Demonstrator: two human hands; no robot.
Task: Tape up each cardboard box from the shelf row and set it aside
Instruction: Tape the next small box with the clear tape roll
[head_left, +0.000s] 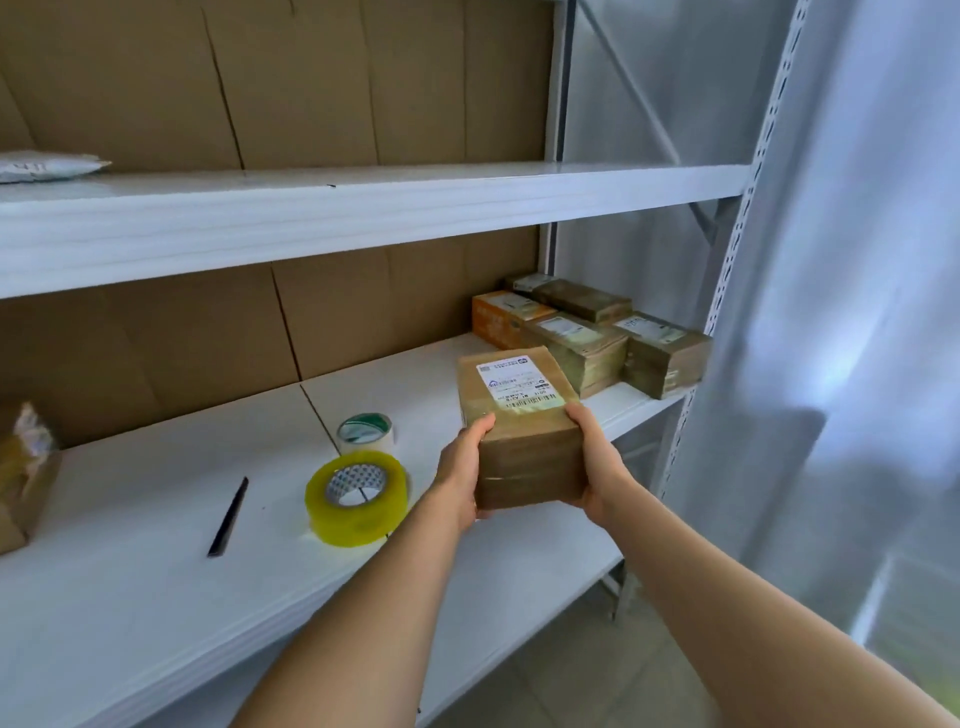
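A small brown cardboard box (519, 415) with a white shipping label on top is held above the white lower shelf (156, 545). My left hand (460, 475) grips its left side and my right hand (597, 467) grips its right side, thumbs on the top edge. A big yellowish roll of clear tape (357, 498) lies on the shelf just left of the box. A smaller white tape roll (366, 432) stands behind it. Several taped boxes (597, 332) are grouped at the shelf's far right end.
A black pen-like tool (228, 517) lies on the shelf left of the tape. An open carton (23, 467) shows at the far left edge. The upper shelf (311, 218) carries a white parcel (47, 165). A pale curtain (857, 312) hangs at the right.
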